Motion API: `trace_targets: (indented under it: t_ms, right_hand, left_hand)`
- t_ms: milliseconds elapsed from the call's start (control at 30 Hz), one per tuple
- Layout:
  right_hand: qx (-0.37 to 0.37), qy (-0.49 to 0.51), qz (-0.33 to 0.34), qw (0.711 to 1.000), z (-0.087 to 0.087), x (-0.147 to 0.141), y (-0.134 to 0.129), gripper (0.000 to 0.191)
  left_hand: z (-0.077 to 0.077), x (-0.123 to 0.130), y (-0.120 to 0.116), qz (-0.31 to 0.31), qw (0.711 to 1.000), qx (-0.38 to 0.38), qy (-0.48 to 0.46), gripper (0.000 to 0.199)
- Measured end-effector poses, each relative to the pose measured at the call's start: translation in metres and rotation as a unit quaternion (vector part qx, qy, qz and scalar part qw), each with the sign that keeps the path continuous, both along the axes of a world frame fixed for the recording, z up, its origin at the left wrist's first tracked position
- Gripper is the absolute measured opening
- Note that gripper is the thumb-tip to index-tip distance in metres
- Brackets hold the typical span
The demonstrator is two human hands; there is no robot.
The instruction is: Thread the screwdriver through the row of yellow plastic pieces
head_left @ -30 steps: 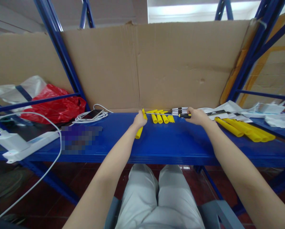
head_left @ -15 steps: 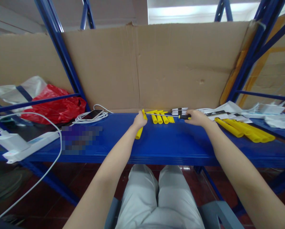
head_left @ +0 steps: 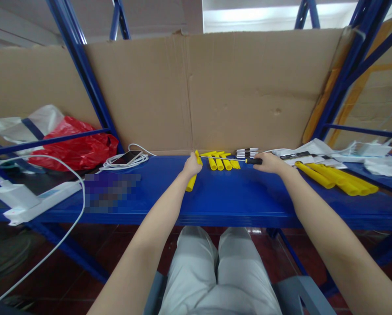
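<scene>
My left hand (head_left: 192,165) is closed around a yellow tube (head_left: 191,183), which leans over the blue table. In my right hand (head_left: 267,162) is the black handle of a screwdriver (head_left: 253,161). Its thin metal shaft points left, and the tip meets the upper part of the held tube. Behind the shaft, several yellow tubes (head_left: 219,163) lie side by side between my hands, with a small yellow piece (head_left: 235,164) at their right end. A small stack of white and black items (head_left: 246,153) sits just beyond the handle.
More yellow tubes (head_left: 337,178) lie at the right beside white papers (head_left: 314,148). On the left are a coiled white cable (head_left: 125,162) with a phone, a power strip (head_left: 48,199) and a red bag (head_left: 78,144). Cardboard (head_left: 232,92) stands along the back.
The screwdriver handle has turned slightly in my right hand, and its yellow marking no longer shows. My left hand and the tube have stayed in place.
</scene>
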State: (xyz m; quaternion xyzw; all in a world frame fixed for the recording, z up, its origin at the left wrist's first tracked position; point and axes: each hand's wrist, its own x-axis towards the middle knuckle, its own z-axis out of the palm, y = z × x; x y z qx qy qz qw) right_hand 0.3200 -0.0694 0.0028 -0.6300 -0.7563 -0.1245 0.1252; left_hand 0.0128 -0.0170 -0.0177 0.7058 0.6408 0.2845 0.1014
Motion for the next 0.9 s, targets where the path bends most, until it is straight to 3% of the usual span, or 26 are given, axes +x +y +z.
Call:
trace_targets:
  t_ms: [133, 267, 500, 700, 900]
  right_hand:
    - [0.017, -0.005, -0.020, 1.000, -0.0002, -0.0011, -0.0002, 0.016]
    - [0.022, -0.009, -0.046, 0.999, -0.0021, -0.0020, 0.0006, 0.024]
    - [-0.011, -0.004, -0.023, 1.000, -0.0015, -0.0035, -0.0002, 0.023]
    - [0.029, -0.029, -0.015, 0.999, -0.0022, -0.0024, 0.0021, 0.015]
    - [0.016, -0.020, -0.074, 0.997, 0.0019, -0.0096, -0.0057, 0.028]
  left_hand:
    - [-0.0001, 0.0006, -0.0004, 0.001, 1.000, 0.001, -0.003, 0.033]
    - [0.0004, 0.0013, -0.0011, 0.000, 1.000, -0.002, -0.002, 0.033]
    - [0.0012, 0.0011, -0.0008, 0.002, 1.000, -0.003, 0.012, 0.033]
    - [-0.0002, 0.0008, 0.0000, -0.001, 1.000, 0.000, 0.006, 0.034]
    - [0.0001, 0.0012, -0.0008, -0.001, 1.000, 0.002, 0.003, 0.032]
